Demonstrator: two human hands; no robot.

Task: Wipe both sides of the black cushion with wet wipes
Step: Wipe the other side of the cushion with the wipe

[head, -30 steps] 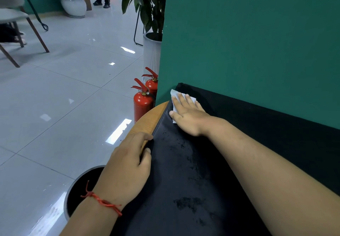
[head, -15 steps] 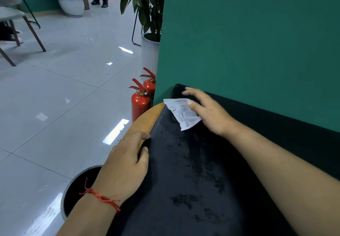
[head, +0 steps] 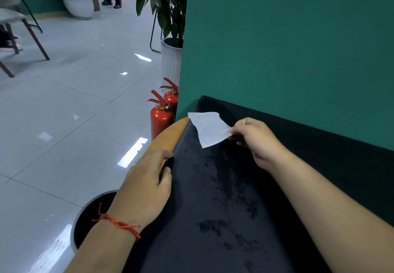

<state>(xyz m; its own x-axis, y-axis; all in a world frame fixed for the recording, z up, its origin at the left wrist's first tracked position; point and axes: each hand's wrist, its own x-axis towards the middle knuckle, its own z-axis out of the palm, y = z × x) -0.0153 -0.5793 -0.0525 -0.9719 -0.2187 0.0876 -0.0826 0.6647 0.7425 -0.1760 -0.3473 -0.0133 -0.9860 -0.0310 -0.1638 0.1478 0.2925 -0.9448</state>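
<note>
Two hands are busy with the black cushion [head: 223, 208]. It lies flat on a round wooden seat [head: 168, 136], with its far edge against the green wall [head: 287, 49]. The left hand [head: 145, 187] holds the cushion's left edge, with its fingers curled round it. The right hand [head: 258, 140] pinches one corner of the wet wipe [head: 210, 129] between thumb and fingers. The wipe sticks out to the left and looks lifted a little off the cloth, near the far corner. It has small grey marks on it.

Dark damp patches show on top of the cushion, so I think the top side is being wiped and is partly done. The under side does not look done yet. Next, the wipe should go flat on the cloth and rub the dry spots. After that, the left hand can help turn the cushion over.

Two red fire extinguishers [head: 160, 121] and a bin [head: 89, 215] stand on the floor beside the seat.
</note>
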